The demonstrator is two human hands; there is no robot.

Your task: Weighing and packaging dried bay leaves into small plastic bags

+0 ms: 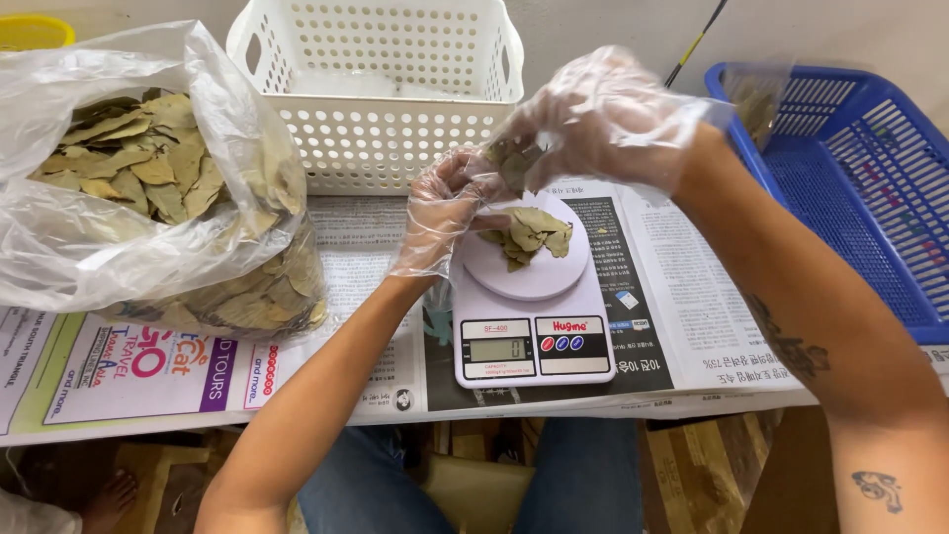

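Head view, person seated at a table covered in newspaper sheets [682,316], both hands in thin clear plastic gloves. Right hand [603,119] raised above the scale, at about 1 o'clock from its platform, fingers clenched around a bunch of dried bay leaves [512,163] that pokes out toward the left hand. Left hand [445,208] sits at 9 o'clock of the platform, fingertips pinched on the lower edge of that same bunch, so both hands are grasping it. Small white digital kitchen scale [534,346] stands centre frame on the paper, round white platform at its 12 o'clock end, display and buttons at the 6 o'clock end. A small pile of leaves [529,235] lies on the platform, just below the held bunch, not touching the hands as far as visible. At 9 o'clock of the scale, well apart, a big clear plastic bag [89,247], open at the top, full of the same dried leaves. At 12 o'clock, behind the hands, a white perforated plastic basket [386,129]; contents not readable. At 3 o'clock, a blue plastic crate [870,208] with a small clear packet of leaves [756,99] leaning at its near-left corner. A yellow rim shows at the top-left corner. Right forearm has dark tattoos. Knees in blue jeans [583,475] under the table edge at 6 o'clock.
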